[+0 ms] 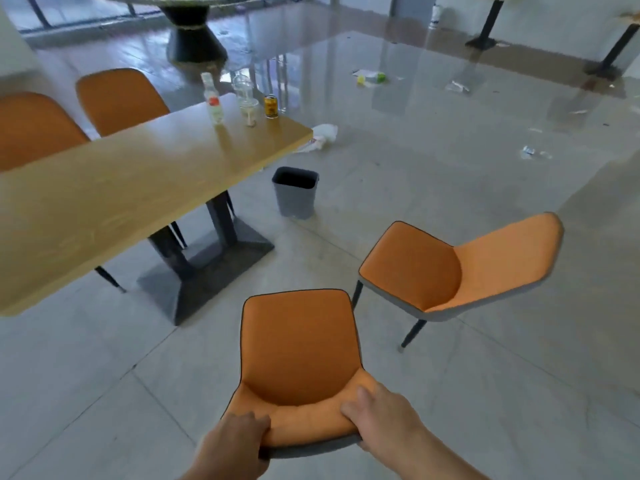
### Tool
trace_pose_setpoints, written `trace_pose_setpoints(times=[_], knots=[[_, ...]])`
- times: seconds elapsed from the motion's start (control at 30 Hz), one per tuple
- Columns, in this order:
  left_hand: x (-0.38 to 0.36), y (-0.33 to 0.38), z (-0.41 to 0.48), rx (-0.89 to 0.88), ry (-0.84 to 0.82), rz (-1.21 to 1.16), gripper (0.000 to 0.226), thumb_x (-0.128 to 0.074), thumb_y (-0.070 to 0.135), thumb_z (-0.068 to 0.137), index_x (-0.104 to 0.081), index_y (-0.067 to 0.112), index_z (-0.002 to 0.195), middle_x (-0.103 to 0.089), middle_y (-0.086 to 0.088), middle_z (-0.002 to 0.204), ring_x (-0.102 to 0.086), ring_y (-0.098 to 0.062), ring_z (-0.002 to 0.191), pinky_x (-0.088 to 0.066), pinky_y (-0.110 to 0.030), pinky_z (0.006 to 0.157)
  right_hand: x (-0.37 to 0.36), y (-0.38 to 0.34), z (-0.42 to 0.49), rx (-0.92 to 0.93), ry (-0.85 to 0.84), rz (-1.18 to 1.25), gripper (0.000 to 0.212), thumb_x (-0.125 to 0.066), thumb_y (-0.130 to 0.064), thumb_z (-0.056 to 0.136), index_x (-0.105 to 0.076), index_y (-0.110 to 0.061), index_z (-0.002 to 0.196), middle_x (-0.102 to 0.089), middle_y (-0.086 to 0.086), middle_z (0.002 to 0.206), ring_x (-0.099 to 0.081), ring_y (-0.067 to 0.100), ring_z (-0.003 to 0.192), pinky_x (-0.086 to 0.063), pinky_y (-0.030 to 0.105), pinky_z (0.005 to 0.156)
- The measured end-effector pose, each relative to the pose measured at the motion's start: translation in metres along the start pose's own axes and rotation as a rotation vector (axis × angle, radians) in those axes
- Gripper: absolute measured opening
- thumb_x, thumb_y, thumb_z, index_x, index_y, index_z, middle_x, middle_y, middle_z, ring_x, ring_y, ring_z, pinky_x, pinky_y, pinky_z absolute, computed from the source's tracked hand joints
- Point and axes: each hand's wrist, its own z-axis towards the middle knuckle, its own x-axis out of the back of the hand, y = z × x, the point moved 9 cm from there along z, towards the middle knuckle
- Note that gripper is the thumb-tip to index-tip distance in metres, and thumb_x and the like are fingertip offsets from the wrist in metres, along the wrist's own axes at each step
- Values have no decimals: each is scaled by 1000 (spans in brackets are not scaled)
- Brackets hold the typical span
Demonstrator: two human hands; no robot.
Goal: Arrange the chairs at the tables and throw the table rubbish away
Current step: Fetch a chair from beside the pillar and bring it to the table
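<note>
An orange chair (298, 348) stands right below me, away from the wooden table (114, 195). My left hand (235, 445) and my right hand (381, 414) both grip the top of its backrest. A second orange chair (450, 268) stands to the right, turned sideways on the open floor. Two more orange chairs (121, 98) sit tucked in at the table's far side. At the table's far end stand a clear bottle with a red label (213, 98), a clear plastic cup (244, 90), a yellow can (271, 106) and a small cup (251, 116).
A grey bin (295, 192) stands on the floor by the table's end. Crumpled white paper (323, 135) lies beyond it, and more litter (370, 77) is scattered across the glossy floor. A round table's black base (195, 36) rises at the back; other table legs (485, 29) at far right.
</note>
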Motion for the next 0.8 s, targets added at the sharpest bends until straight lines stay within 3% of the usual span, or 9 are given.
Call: trace_pose_setpoints(times=[0.17,0.3,0.5,0.67,0.8], knots=[[9,-63,14,205,-98,-127,43,-47,54,85,-47,35,124,-49,4,113,-52,-18,118,-41,-31,92,58,-25,84,139,-56,-107,28,-55,-23,102,-51,-20,129,-47,14,121,-48,37,111,-39,44,74],[29,-96,29,346,-50,-250,44,-39,53,89,-44,33,128,-48,1,121,-51,-18,120,-38,-31,93,103,-36,151,267,-79,-144,27,-46,-15,104,-51,-18,131,-46,15,124,-45,38,114,-42,47,81],[77,-142,48,515,123,-370,24,-52,53,79,-43,39,96,-45,12,94,-53,-12,86,-44,-28,74,160,-45,246,369,-1,-186,31,-41,-10,100,-51,-23,127,-48,10,121,-45,34,115,-38,42,79],[116,-190,64,582,286,-366,20,-53,52,81,-42,38,91,-46,15,89,-48,-10,75,-39,-28,59,193,-61,315,387,13,-197,31,-43,-12,99,-53,-26,124,-50,6,122,-45,32,117,-50,45,88],[146,-226,83,561,301,-329,20,-56,53,85,-45,39,94,-49,14,94,-50,-10,76,-42,-27,60,218,-73,358,363,62,-203,30,-44,-13,100,-54,-27,125,-51,5,121,-46,29,117,-47,42,83]])
